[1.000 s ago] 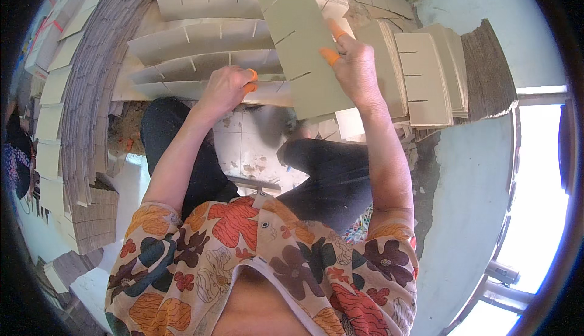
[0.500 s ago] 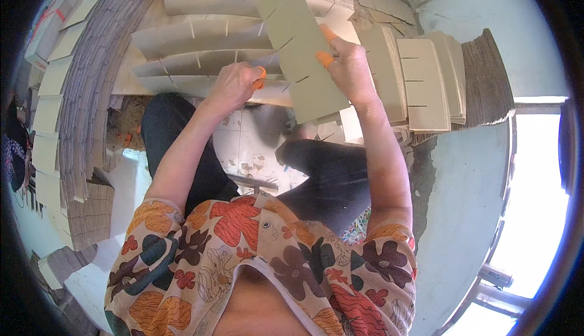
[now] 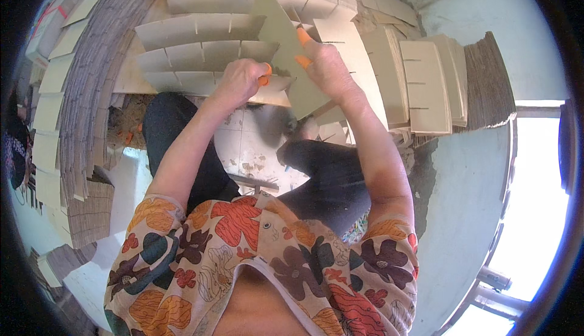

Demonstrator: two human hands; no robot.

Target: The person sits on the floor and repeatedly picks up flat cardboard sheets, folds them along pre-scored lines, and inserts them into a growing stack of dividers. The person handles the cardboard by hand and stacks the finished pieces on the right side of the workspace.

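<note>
Head view, relayed to my remote post: orange-capped right fingers (image 3: 302, 62) grip a slotted cardboard divider (image 3: 281, 35) by its right edge, while orange-capped left fingers (image 3: 265, 75) pinch the nearest slotted strip (image 3: 182, 80). The divider slants across three upright strips (image 3: 207, 54) on the surface (image 3: 129, 80); whether any slots have met, I cannot tell. I read the step as crossing divider and strips; the next move calls for matching slot to slot, then pressing squarely, lest the card buckle. Right hand (image 3: 331, 71) and left hand (image 3: 242, 80) sit close together, backs up. Forearms (image 3: 380, 132) reach forward from a floral shirt (image 3: 201, 257), elbows spread, over dark trousers (image 3: 328, 171).
</note>
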